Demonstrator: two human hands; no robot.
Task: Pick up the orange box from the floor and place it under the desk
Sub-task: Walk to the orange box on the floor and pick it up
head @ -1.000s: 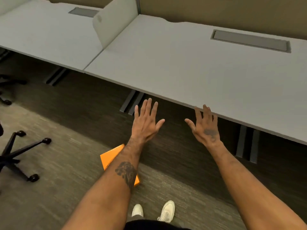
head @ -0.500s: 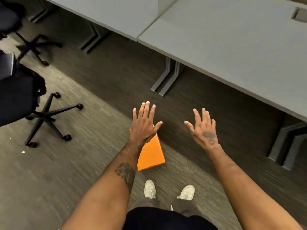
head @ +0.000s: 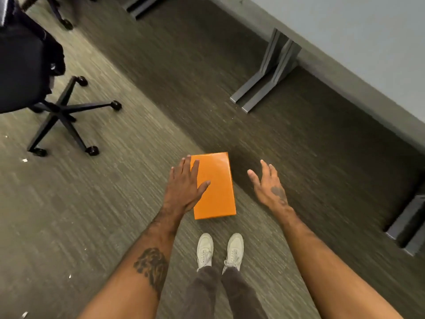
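Two hands reach down in the head view, and nothing of the task looks done. The orange box (head: 215, 185) lies flat on the carpet floor (head: 115, 203), just at twelve o'clock from my white shoes (head: 219, 249). My left hand (head: 185, 187) overlaps the box's left edge with fingers (head: 184, 169) spread apart; whether it touches or only hovers, I cannot tell. My right hand (head: 268, 184) hangs open off the box's three o'clock side, fingers apart, clear of it. The tabletop (head: 356, 35) runs toward one o'clock, its legs (head: 264, 74) on shadowed carpet. An office chair (head: 34, 77) stands at ten o'clock. Left, I judge: grasp, lift, carry under.
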